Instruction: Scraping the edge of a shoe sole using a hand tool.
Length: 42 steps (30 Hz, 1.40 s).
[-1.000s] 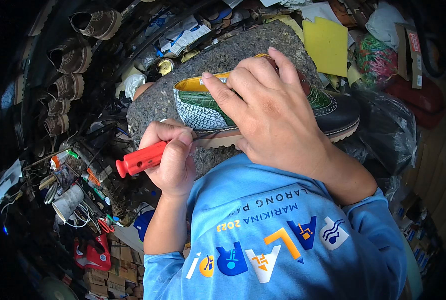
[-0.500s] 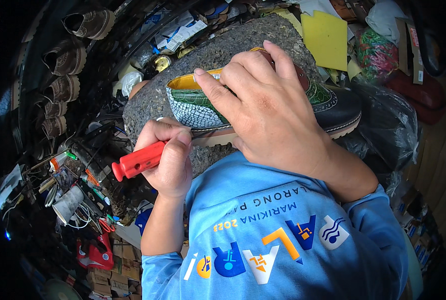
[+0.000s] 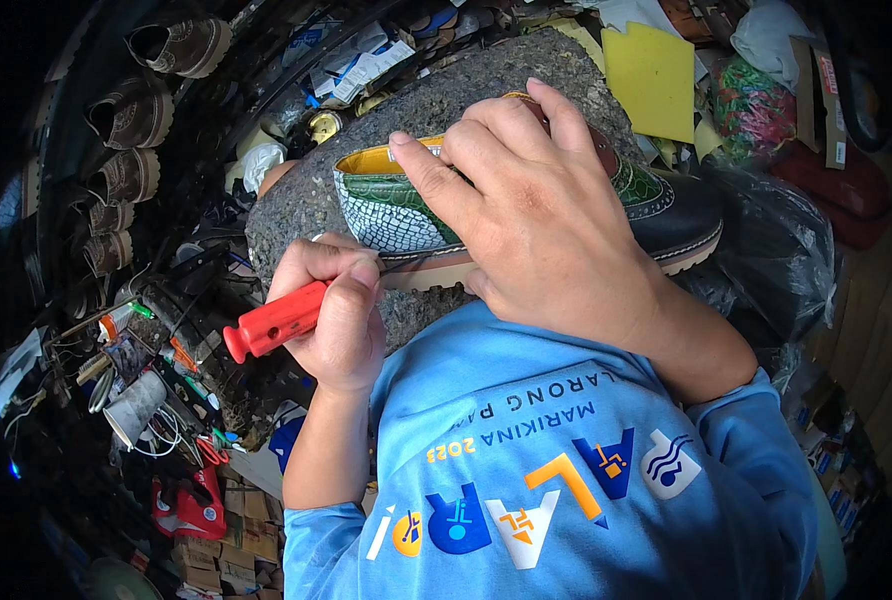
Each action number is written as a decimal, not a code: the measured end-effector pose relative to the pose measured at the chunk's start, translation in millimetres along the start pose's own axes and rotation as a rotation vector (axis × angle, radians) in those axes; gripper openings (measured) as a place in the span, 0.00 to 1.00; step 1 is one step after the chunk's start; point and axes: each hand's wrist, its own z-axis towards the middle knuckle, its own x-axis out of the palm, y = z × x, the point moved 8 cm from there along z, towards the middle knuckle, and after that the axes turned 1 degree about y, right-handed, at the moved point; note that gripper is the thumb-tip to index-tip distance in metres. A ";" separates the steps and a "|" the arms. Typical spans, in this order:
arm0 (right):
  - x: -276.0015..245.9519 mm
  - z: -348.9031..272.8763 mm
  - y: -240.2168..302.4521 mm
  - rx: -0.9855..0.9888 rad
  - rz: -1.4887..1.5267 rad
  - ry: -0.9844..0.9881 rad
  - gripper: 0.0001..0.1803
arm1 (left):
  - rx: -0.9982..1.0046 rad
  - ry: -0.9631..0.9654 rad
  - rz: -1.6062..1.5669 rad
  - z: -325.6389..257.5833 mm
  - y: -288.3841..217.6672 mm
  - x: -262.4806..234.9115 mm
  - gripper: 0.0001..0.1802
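A shoe [image 3: 391, 215] lies across a grey stone block [image 3: 366, 140]. Its upper mixes white and green scaly leather with a black toe, and the lining is yellow. My right hand [image 3: 546, 215] grips the shoe from above, the thumb by the sole's side and the fingers over the opening, covering its middle. In my left hand [image 3: 331, 300] is a red-handled tool [image 3: 276, 322] with a thin dark shaft. The shaft lies along the seam between upper and sole near the heel; I cannot make out its tip.
Several brown shoes [image 3: 131, 113] stand in a row at the far left. A yellow sheet [image 3: 649, 82] and a clear plastic bag [image 3: 776, 250] lie to the right of the stone. Tools and a white cup [image 3: 136, 408] clutter the left side, above a red bag [image 3: 191, 505].
My left hand and the red-handled tool have shifted very slightly along the shoe's edge. My right hand and the shoe stay almost still.
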 end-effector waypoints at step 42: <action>7.1 10.8 -12.7 0.028 0.091 0.151 0.36 | 0.113 -0.018 0.004 3.2 1.7 -1.3 0.04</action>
